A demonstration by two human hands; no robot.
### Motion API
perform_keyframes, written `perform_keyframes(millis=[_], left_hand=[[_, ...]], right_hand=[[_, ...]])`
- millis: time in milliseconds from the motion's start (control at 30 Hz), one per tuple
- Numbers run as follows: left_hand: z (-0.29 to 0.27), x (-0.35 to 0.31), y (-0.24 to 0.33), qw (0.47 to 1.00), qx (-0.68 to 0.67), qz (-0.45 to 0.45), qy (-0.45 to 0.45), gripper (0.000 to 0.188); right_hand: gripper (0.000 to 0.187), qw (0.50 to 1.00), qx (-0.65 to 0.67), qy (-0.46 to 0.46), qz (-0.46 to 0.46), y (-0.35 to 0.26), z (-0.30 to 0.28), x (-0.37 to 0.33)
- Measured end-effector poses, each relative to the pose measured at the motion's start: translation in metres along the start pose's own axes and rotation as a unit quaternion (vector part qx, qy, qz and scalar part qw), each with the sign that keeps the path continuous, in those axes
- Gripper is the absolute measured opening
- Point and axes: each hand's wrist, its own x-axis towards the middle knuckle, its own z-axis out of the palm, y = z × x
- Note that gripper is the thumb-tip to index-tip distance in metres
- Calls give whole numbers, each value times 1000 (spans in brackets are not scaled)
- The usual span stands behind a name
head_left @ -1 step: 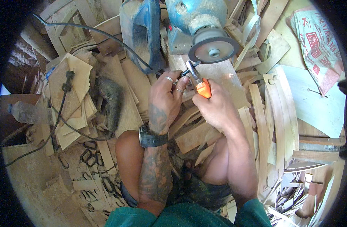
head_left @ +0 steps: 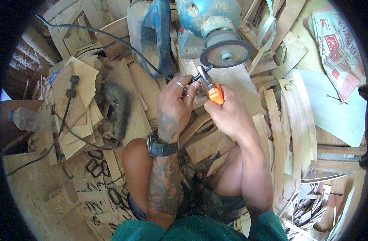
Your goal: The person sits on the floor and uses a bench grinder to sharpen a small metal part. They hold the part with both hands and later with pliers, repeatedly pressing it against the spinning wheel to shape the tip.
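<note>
My left hand (head_left: 174, 98), with rings and a black wristwatch (head_left: 162, 144), pinches a thin dark rod (head_left: 196, 77) between thumb and fingers. My right hand (head_left: 228, 111) is closed round the orange handle of pliers (head_left: 216, 94). The pliers' metal jaws cross the rod near its far end. That end lies just below the rim of the grey grinding wheel (head_left: 225, 55) on a dusty blue bench grinder (head_left: 211, 16); whether it touches the wheel I cannot tell. A pale wooden board (head_left: 236, 76) lies under the wheel.
Left of the grinder stands a blue power tool body (head_left: 154, 36) with a black cable (head_left: 107, 34). Thin wood sheets (head_left: 81, 120), a plug (head_left: 71, 86) and a plastic bottle (head_left: 29, 119) are on the left. Curved wood strips (head_left: 298, 120) and a printed sack (head_left: 336, 52) are on the right.
</note>
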Motion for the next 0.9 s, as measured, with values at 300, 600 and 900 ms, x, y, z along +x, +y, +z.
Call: perform_keyframes(millis=[300,600,900], left_hand=[[0,0,0,1000,7,-3,3,26],[-2,-2,3,999,-7,-45,-14,24],[-20,-10,20,998,-20,-40,-54,26]], right_hand=[[34,1000,8,0,5,-3,-2,-2],[32,1000,26,-6,0,-2,0,-1],[28,997,19,12,-80,5,-2,-21]])
